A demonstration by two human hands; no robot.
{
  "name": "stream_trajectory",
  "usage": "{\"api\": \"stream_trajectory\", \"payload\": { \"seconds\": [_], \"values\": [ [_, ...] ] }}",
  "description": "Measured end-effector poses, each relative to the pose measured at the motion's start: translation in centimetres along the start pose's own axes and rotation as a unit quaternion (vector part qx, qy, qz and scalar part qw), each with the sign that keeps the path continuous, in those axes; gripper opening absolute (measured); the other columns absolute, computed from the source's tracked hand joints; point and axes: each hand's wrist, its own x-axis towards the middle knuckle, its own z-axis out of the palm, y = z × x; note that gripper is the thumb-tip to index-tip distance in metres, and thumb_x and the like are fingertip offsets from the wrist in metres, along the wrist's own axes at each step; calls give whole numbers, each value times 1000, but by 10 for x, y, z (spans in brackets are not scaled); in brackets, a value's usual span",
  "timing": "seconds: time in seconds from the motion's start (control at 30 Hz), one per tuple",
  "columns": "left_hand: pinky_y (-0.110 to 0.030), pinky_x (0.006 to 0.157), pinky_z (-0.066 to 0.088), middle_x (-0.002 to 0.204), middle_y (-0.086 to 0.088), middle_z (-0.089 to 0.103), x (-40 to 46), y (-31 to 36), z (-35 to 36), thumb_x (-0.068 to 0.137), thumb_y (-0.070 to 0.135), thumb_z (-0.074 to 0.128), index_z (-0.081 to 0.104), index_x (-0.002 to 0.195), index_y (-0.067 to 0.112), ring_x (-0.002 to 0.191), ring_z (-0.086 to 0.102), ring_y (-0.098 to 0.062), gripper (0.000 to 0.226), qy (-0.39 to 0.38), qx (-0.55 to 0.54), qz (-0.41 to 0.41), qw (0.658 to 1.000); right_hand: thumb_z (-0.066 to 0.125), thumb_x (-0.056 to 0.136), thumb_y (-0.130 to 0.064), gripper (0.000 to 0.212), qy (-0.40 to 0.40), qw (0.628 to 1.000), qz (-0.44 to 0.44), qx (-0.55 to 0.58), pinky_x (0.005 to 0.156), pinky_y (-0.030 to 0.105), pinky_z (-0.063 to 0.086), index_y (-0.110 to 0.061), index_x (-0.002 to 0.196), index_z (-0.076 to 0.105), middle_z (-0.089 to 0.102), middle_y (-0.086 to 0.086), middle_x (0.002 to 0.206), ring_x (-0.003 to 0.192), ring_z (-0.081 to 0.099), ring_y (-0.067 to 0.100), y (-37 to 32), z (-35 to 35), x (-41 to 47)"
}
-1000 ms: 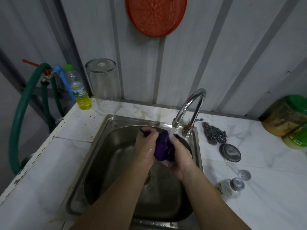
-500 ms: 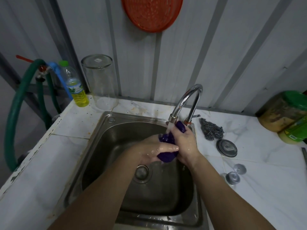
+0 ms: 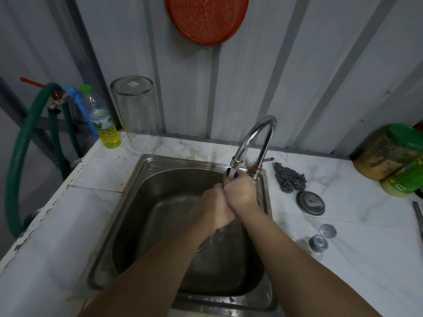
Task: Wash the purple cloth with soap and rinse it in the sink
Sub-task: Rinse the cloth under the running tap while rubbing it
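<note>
Both hands meet over the right half of the sink, directly below the spout of the chrome faucet. From the head view, the right hand lies on top, its fingers curled into a fist round the purple cloth, of which only a small dark purple tip shows at the top of the fist, right where the thin stream of water lands. The left hand sits just beneath and to the left, pressed against the right hand with its fingers folded in; it seems to be gripping the lower part of the cloth, though that part is hidden between the palms. Both hands look wet.

Around the basin, the white tiled counter carries a bottle of yellow liquid with a green cap at the back left corner, and an upturned clear glass jar just beside it. To the right of the faucet lie a steel scourer and, nearer, a round metal lid. A green hose loops down at the far left, and an orange plastic basket hangs on the corrugated wall above.
</note>
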Motion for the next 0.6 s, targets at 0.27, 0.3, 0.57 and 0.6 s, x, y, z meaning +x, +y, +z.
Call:
{"api": "stream_trajectory", "payload": {
  "seconds": [0.27,0.3,0.57,0.6],
  "values": [
    [-31,59,58,102,-25,70,-14,-4,-38,91,20,63,62,119,0,75,68,-28,35,-255,-514,-204,793,76,85,-41,56,-183,887,120,407,89,50,49,-8,129,62,61,32,131,104,56,44,30,-20,-7],
    [-27,54,55,95,-24,70,-16,-5,-39,91,24,62,62,118,-1,70,66,-27,37,-276,-558,-215,752,78,82,-41,65,-198,868,128,437,89,50,49,-7,133,58,60,31,133,107,55,45,35,-20,-9],
    [-25,60,52,104,-18,62,-27,7,-41,88,13,73,58,121,9,78,61,-22,37,-296,-556,-170,758,81,82,-19,37,-178,902,101,381,80,45,60,-4,109,61,68,18,92,83,69,32,21,-23,-7],
    [-27,63,51,107,-17,61,-28,10,-44,89,6,72,58,120,11,81,61,-21,34,-291,-501,-152,801,79,83,-17,28,-168,916,92,353,78,44,60,-5,102,63,68,15,85,78,68,32,17,-23,-6]
  ]
}}
